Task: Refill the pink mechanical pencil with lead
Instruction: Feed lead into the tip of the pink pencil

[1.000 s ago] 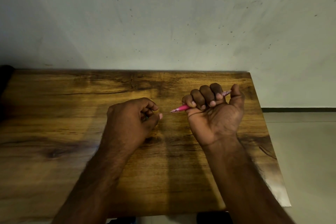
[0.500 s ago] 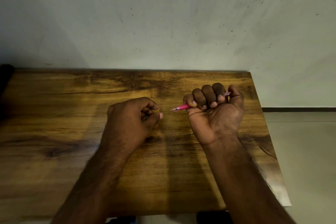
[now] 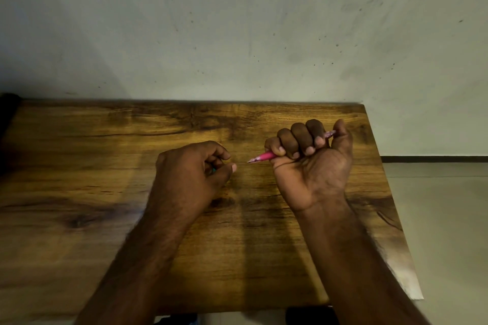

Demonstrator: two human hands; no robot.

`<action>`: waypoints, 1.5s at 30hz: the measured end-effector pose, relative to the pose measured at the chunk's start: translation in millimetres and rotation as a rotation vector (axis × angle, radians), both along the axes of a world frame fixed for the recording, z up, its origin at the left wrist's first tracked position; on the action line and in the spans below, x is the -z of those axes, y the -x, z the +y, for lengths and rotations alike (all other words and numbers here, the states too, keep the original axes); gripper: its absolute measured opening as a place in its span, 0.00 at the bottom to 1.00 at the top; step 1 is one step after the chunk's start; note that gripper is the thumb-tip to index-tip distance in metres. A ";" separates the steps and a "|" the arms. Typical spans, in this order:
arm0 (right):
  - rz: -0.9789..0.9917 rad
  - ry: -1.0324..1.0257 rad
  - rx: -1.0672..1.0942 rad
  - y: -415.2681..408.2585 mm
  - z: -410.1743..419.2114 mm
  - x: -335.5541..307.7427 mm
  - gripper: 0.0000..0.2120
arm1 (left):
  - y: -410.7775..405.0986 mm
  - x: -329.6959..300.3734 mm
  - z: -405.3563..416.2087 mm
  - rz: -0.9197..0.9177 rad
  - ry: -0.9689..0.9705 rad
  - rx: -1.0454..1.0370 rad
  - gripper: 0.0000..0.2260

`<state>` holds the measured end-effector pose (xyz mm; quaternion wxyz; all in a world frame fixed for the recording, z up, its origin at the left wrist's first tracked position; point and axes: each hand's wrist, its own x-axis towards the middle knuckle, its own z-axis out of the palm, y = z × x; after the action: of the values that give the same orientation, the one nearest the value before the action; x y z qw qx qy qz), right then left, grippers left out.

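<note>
Presently on view: one slim pink plastic mechanical pencil [image 3: 266, 157], held above a brown wood-grain tabletop [image 3: 105, 219] set against a pale, speckled wall [image 3: 237, 34].

Right hand [image 3: 311, 166]: closed in a full fist round the pencil barrel, palm turned toward the wearer, thumb raised against the rear end. The pointed tip juts leftward out of the fist, toward the other hand.

Left hand [image 3: 192, 174]: loosely curled, thumb and forefinger drawn close together near the pencil tip but apart from it. A speck of green shows inside the curl; what it is cannot be told. Whether a lead is pinched there cannot be told either; none is visible.

Step in hand, by judgement: bringing a lead to the tip, or clicking the rear end.

Next move calls for: steady alignment, light touch; lead snaps easily.
</note>
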<state>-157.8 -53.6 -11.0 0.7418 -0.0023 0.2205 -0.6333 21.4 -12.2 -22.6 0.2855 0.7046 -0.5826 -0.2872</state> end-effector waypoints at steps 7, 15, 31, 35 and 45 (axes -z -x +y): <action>0.009 0.004 0.003 0.5 -0.9 0.1 0.24 | 0.5 -0.1 -0.5 0.013 0.007 -0.001 0.07; -0.003 0.001 0.004 -0.1 0.1 0.8 0.25 | 0.2 1.4 -0.7 -0.003 -0.004 0.006 0.08; 0.004 -0.012 0.031 0.1 -0.2 1.6 0.25 | 0.1 0.7 -0.3 0.000 0.011 0.006 0.07; -0.005 0.002 0.023 0.2 0.5 1.6 0.24 | 0.1 1.2 0.0 0.005 0.003 0.002 0.09; -0.018 -0.010 0.033 0.1 0.3 1.1 0.24 | 0.6 1.1 0.0 -0.008 0.013 0.009 0.07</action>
<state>-157.9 -53.3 -12.2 0.7332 0.0109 0.2171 -0.6444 20.8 -12.3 -23.7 0.2866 0.7012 -0.5887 -0.2821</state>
